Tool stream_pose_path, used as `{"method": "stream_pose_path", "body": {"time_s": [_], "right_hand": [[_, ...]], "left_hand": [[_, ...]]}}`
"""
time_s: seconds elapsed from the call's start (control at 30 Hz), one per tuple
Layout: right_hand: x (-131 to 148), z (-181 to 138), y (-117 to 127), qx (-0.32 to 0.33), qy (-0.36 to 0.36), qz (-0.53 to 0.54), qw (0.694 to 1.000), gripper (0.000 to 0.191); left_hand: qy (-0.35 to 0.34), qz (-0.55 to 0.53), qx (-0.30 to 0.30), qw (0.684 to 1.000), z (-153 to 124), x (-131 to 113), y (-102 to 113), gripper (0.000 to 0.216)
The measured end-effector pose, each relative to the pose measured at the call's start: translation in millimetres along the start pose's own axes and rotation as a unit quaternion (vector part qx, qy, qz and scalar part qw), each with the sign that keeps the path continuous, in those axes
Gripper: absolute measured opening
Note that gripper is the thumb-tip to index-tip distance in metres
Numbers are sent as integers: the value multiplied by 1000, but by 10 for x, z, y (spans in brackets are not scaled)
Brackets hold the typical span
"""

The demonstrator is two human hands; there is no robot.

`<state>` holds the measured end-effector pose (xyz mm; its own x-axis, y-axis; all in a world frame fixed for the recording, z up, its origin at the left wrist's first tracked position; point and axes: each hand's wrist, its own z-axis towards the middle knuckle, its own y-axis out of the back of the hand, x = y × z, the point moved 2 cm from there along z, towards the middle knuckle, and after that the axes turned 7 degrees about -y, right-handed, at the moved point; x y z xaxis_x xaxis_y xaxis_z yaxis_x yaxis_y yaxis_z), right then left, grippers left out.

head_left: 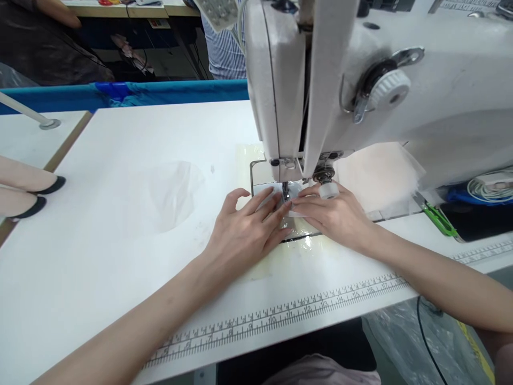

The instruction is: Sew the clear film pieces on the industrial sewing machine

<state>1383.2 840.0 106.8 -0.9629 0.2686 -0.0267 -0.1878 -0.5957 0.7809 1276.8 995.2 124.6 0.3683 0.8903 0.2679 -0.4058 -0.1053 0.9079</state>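
A white sewing machine (280, 80) stands over the table, its presser foot (286, 191) down between my two hands. A small piece of thin whitish fabric (295, 188) lies under and beside the foot. My left hand (250, 224) rests flat left of the needle, fingers spread, its fingertips at the fabric's near edge. From the right, my right hand (336, 214) lies over the fabric with fingers stretched out, touching it close to the foot; its thumb side is partly hidden. The tips of both hands nearly meet.
Sheer pale fabric pieces (377, 174) lie under the machine arm, near green thread snips (438, 219). Another sheer piece (172, 195) is on the white table (120, 278). A ruler strip (272, 320) runs along the front edge. Mannequin-like legs (24, 179) jut in at left; other people are behind.
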Motion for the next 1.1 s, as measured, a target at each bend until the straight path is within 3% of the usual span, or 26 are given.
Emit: {"method": "stream_pose_path", "body": {"time_s": [0.23, 1.1], "right_hand": [[38, -39, 15, 7, -16, -12, 1000, 25], [58, -10, 0, 40, -11, -65, 997, 30]], "left_hand": [[-28, 39, -52, 997, -50, -52, 6, 31], [-22, 32, -65, 997, -15, 4, -10, 30]]}}
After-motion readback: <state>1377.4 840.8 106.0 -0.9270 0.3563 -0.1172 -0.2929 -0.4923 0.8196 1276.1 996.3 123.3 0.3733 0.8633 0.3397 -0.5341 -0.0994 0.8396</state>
